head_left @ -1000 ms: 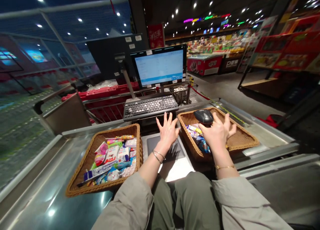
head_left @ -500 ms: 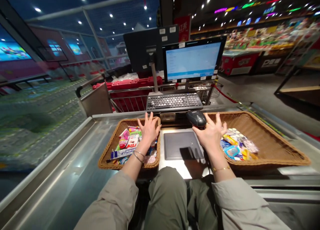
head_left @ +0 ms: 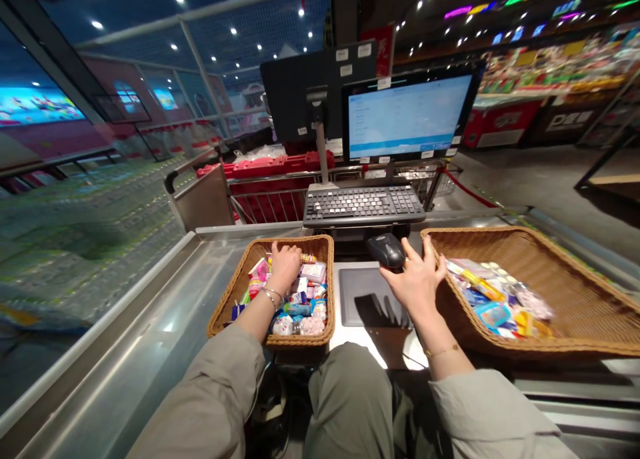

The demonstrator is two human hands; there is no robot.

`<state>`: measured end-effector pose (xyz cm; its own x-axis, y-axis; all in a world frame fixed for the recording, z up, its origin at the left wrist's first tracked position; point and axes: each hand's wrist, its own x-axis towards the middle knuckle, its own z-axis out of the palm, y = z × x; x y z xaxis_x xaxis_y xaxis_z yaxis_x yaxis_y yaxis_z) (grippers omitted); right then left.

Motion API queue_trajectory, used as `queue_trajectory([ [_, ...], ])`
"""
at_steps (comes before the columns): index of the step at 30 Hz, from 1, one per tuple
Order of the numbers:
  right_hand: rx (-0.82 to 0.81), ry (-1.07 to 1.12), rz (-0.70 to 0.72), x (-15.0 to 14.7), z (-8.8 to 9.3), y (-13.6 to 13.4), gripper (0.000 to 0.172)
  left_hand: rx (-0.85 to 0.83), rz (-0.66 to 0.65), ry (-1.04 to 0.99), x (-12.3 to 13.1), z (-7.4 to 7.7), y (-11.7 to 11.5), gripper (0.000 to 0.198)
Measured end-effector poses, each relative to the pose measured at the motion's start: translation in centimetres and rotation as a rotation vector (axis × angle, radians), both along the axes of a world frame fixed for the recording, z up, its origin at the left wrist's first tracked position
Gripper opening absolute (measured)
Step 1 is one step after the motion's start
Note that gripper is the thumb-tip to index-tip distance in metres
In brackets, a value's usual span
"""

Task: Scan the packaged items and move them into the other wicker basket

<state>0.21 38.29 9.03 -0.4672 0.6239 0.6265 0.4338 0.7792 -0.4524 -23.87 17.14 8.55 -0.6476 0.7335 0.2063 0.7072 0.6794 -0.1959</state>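
Observation:
My left hand (head_left: 285, 266) rests with curled fingers on the small packaged snacks (head_left: 300, 312) heaped in the left wicker basket (head_left: 300, 244). Whether it grips one of them is hidden. My right hand (head_left: 415, 279) is open, fingers spread, right beside a black computer mouse (head_left: 386, 250), which sits at the top of a grey mouse pad (head_left: 367, 298). To the right, a larger wicker basket (head_left: 555, 262) holds a looser pile of flat colourful packets (head_left: 493, 299).
A black keyboard (head_left: 363, 204) and a lit monitor (head_left: 407, 116) stand ahead. A steel checkout counter (head_left: 150, 299) runs along the left, and a red-and-metal shopping cart (head_left: 280, 186) stands behind the keyboard. Shop freezers and shelves lie far right.
My left hand has dropped from above the left basket's rim onto the snacks inside. My right hand has shifted slightly off the mouse. The view has swung a little left.

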Motion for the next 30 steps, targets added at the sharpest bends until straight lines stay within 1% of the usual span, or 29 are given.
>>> queue_trajectory([
  [5,0.030,-0.009,0.005,0.0,-0.8,0.3,0.024,-0.080,-0.027,-0.023,-0.5,-0.5,1.1,0.030],
  [10,0.014,-0.014,0.002,0.1,-1.0,0.4,0.025,-0.099,-0.010,-0.041,-0.3,-1.1,1.6,0.028],
  [13,-0.002,-0.012,0.007,0.2,-0.9,0.4,0.024,-0.098,0.013,-0.044,-0.1,-1.3,1.5,0.031],
  [18,0.003,-0.009,0.010,0.3,-0.9,0.3,0.024,-0.081,0.029,-0.029,0.0,-1.2,1.6,0.037],
  [25,0.004,-0.007,0.018,0.6,-1.0,0.3,0.024,-0.092,0.013,-0.008,0.1,-0.9,1.5,0.035],
  [30,0.013,0.012,0.021,0.7,-1.1,0.3,0.026,-0.102,0.027,-0.009,0.5,-0.9,1.2,0.036],
])
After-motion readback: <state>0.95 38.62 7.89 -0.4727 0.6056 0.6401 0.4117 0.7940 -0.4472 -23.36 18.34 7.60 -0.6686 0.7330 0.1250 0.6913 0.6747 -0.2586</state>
